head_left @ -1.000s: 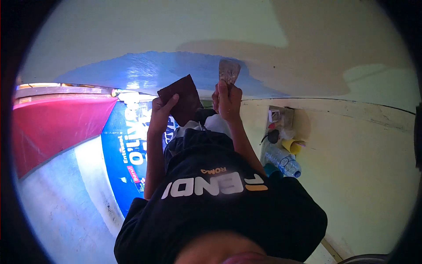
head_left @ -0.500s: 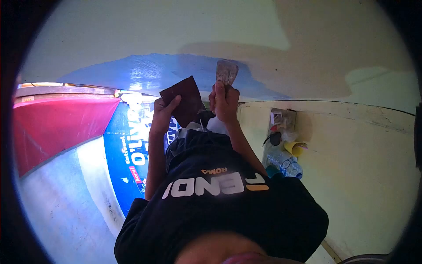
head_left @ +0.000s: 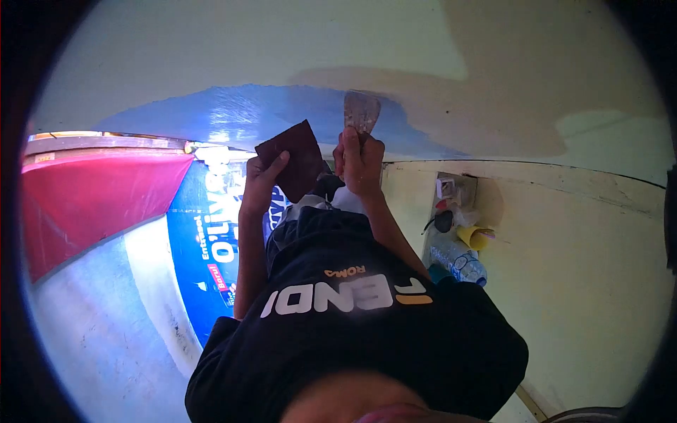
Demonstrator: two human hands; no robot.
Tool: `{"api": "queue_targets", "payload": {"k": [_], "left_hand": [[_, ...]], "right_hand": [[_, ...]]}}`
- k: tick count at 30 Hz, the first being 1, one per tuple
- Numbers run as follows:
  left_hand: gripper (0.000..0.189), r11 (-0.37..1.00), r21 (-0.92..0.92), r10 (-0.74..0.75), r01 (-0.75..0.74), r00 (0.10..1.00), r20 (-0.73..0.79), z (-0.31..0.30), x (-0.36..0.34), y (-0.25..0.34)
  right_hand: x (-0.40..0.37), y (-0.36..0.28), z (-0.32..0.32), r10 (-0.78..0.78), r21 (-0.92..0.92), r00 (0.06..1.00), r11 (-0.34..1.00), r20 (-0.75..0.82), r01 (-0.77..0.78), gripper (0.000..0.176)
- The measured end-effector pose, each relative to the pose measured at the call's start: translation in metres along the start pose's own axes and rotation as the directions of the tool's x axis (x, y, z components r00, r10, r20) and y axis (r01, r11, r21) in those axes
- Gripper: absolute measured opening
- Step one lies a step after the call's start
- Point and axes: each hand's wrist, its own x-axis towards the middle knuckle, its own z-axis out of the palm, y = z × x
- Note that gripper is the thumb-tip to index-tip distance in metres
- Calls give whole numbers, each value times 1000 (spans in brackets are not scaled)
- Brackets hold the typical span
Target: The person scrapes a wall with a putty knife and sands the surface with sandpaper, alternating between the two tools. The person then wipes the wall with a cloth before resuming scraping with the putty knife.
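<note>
My left hand (head_left: 264,180) grips a dark reddish-brown square sheet (head_left: 295,158), thumb on its face. In my right hand (head_left: 362,163) is a scraper, its handle wrapped by my fingers and its wide, stained blade (head_left: 360,111) pointing up. The blade lies over a blue-grey patch (head_left: 282,106) on the pale wall (head_left: 317,42); whether it touches the surface, I cannot tell. The sheet is just left of the scraper, with a small gap between them.
A ledge at the right holds a clear plastic bottle (head_left: 462,264), a yellow cup (head_left: 476,237) and a white box (head_left: 446,187). Red fabric (head_left: 99,204) and a blue printed banner (head_left: 194,261) hang at the left.
The scraper blade has shifted slightly up and left. The sheet in my left hand has barely moved.
</note>
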Motion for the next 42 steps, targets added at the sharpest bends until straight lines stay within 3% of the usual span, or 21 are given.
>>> {"api": "queue_targets", "payload": {"k": [3, 9, 13, 27, 30, 38, 42], "left_hand": [[29, 999, -1, 32, -32, 999, -38, 4, 2, 4], [28, 1000, -12, 17, -17, 999, -48, 1, 1, -1], [28, 999, -31, 29, -32, 997, -71, 4, -2, 5], [22, 995, -86, 48, -53, 997, -60, -1, 0, -6], [22, 996, -85, 27, -33, 997, -67, -2, -2, -4], [24, 997, -65, 33, -38, 997, -71, -2, -1, -2], [25, 996, -83, 33, -38, 998, -54, -1, -3, 0]], "right_hand": [[-3, 17, -5, 144, 48, 989, 988, -11, -144, 42], [-3, 18, -5, 16, -23, 1000, 1000, -1, -16, 43], [-7, 16, -3, 63, 69, 998, 996, -1, -63, 42], [-5, 6, -9, 59, 27, 998, 998, -6, -59, 41], [-9, 0, -2, 110, 100, 994, 989, -6, -109, 41], [-4, 1, -8, 45, -8, 999, 999, -1, -45, 41], [-8, 7, -12, 109, -19, 993, 994, -38, -110, 41]]}}
